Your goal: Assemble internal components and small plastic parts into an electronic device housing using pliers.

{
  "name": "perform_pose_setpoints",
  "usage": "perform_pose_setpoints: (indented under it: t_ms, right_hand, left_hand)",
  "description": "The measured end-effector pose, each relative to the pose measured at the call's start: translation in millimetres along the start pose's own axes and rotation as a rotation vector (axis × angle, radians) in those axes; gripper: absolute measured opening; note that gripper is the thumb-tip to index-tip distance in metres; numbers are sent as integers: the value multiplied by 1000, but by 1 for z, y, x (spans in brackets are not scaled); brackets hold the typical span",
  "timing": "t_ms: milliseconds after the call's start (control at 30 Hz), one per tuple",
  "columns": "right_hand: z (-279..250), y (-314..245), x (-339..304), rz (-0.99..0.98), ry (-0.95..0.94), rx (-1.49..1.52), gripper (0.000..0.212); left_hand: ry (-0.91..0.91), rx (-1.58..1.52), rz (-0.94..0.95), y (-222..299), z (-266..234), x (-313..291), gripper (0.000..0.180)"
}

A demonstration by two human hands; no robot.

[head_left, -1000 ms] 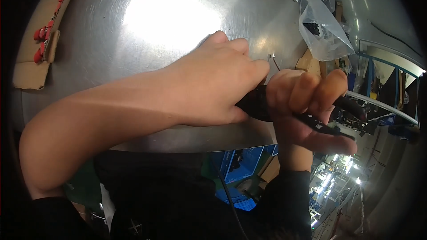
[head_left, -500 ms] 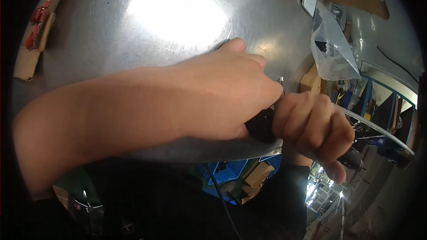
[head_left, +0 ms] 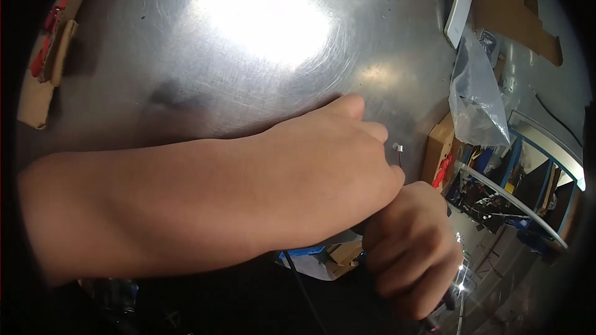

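Note:
My left hand reaches across from the left, its back toward me. Its fingers are curled closed, and whatever they hold is hidden beneath the hand. Pressed against its near right side is my right hand, a fist wrapped around a dark rod-like handle, whose end shows below the knuckles. What kind of tool it is cannot be made out. Just beyond the left knuckles, a small white connector on a thin reddish wire sticks out, and the wire runs down behind the hands.
The shiny metal table spreads beyond my arms. At right are a white phone, a clear plastic bag, flat cardboard and a small carton. Cardboard with red items lies far left. A black cable hangs near my body.
Both hands have come lower in the picture. My right fist has turned, so the handle's end points more downward. The black part seen between the hands is now almost covered.

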State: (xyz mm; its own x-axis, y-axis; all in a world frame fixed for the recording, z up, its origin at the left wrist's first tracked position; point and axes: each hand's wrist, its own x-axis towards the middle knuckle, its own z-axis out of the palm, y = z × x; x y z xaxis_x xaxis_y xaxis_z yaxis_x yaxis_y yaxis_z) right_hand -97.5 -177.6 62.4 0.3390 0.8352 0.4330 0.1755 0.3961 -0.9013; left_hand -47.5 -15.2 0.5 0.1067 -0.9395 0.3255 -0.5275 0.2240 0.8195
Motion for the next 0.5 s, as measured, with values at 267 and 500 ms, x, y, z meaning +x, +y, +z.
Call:
perform_pose_setpoints:
  t_ms: [267,500]
  right_hand:
    - [15,-11,-28,0,557,-29,38]
    - [62,-6,-35,-204,1116,-501,65]
  left_hand:
    - [51,78,-23,-9,5,-10,30]
    - [43,47,-5,-10,4,-6,41]
